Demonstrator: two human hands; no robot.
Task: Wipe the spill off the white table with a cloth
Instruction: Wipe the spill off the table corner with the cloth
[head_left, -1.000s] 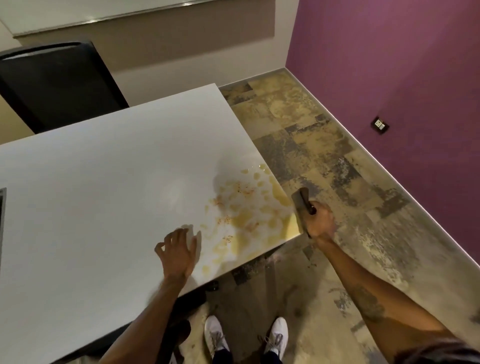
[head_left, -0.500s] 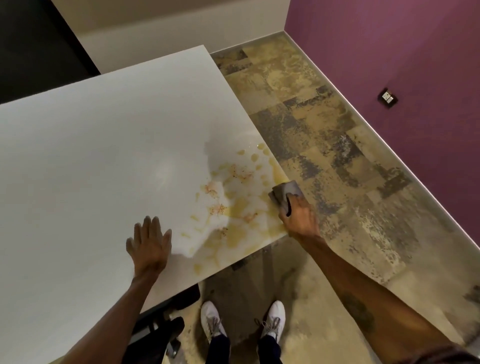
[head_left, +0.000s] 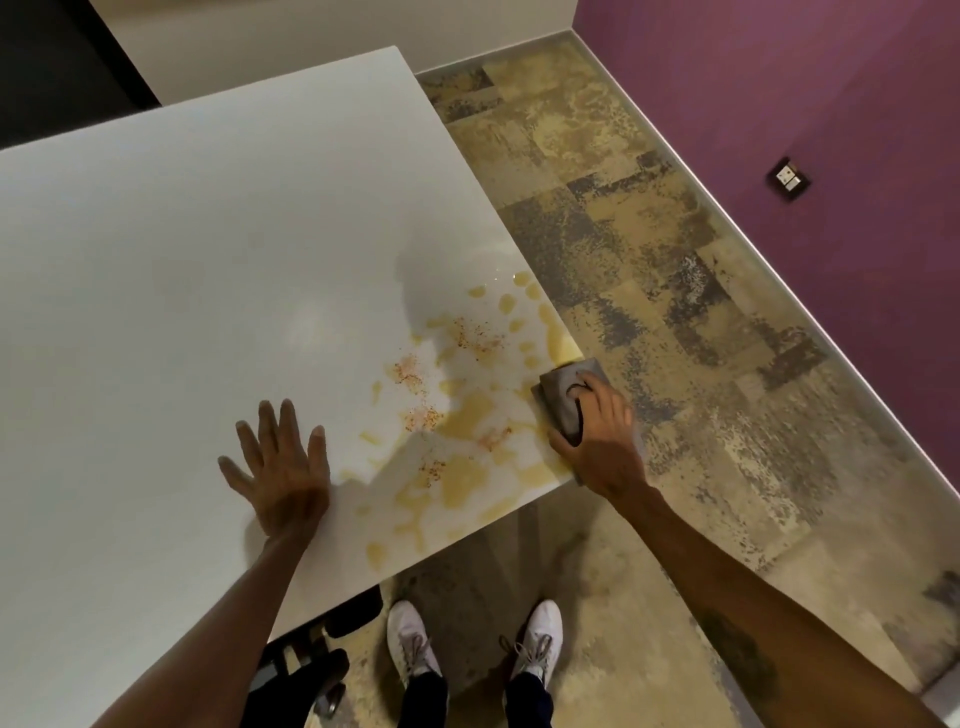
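Observation:
A yellow oily spill (head_left: 467, 415) with reddish specks covers the near right corner of the white table (head_left: 182, 260). My right hand (head_left: 602, 441) presses a folded grey cloth (head_left: 563, 395) flat on the table's right edge, at the spill's right side. My fingers lie on top of the cloth and my thumb is against its near end. Left of the spill, my left hand (head_left: 283, 467) rests flat on the tabletop with its fingers spread and nothing in it.
The table's right edge and near edge drop to a mottled tan and grey floor (head_left: 675, 338). My white shoes (head_left: 472, 639) stand below the near corner. A purple wall (head_left: 805, 104) with a socket (head_left: 788, 178) runs along the right. A black chair base (head_left: 311, 660) sits under the table.
My right hand brought the cloth from beside the table's corner onto the tabletop and laid it flat at the spill's edge. My left hand settled flat, fingers spread.

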